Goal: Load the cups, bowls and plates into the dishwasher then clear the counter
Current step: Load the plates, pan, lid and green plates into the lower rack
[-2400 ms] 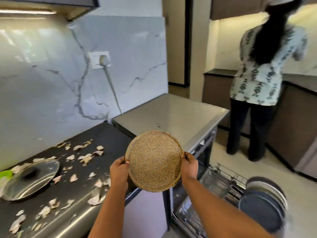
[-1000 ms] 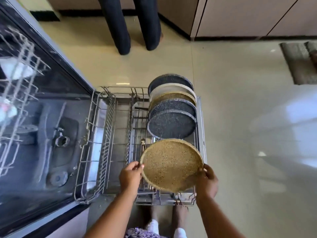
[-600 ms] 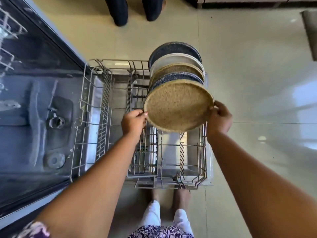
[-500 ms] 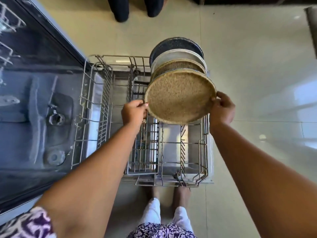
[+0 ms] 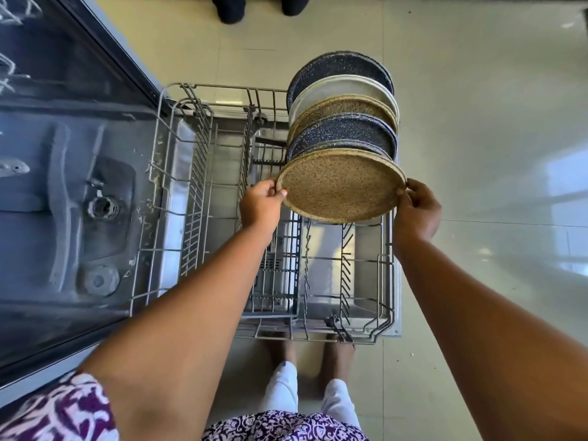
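While I'm holding the tan plate tilted over the lower rack, left grip is clamping its 9 o'clock rim and right grip is clamping the 3 o'clock rim. Plate is hanging just in front of the plate row, toward the rack's 1 o'clock.
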